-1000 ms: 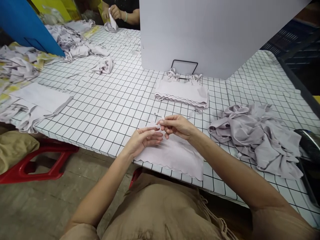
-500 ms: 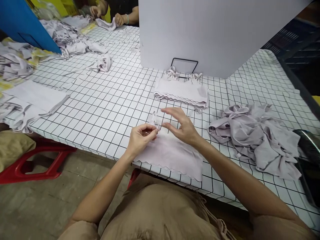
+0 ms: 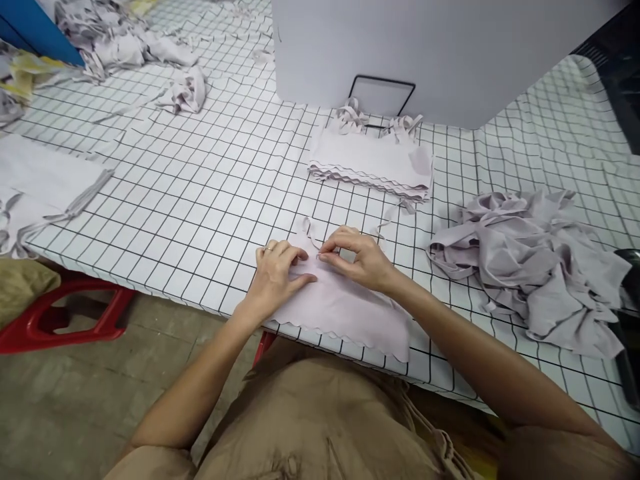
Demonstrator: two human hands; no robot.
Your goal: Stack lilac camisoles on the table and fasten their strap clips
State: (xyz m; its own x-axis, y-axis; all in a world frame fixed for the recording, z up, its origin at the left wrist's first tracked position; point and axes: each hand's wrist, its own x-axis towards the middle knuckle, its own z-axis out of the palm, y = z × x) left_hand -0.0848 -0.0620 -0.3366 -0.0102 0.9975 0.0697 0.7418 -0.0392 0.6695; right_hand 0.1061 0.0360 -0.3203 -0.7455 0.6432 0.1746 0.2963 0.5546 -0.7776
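A pale lilac garment piece [image 3: 350, 313] with a scalloped hem lies flat at the near edge of the grid-patterned table [image 3: 210, 200]. My left hand [image 3: 276, 270] presses down on its upper left part, fingers curled together. My right hand [image 3: 357, 257] pinches the fabric's top edge beside a thin strap [image 3: 307, 230]. The two hands nearly touch.
A neat stack of the same pieces [image 3: 370, 167] lies further back, in front of a white board [image 3: 425, 53]. A crumpled heap of lilac fabric [image 3: 535, 260] sits to the right. More fabric lies at the far left [image 3: 40, 193]. A red stool [image 3: 65, 313] stands below.
Both hands have come down from holding the strap in the air onto the garment piece. The view has tilted down, so the other person at the far end has left the frame.
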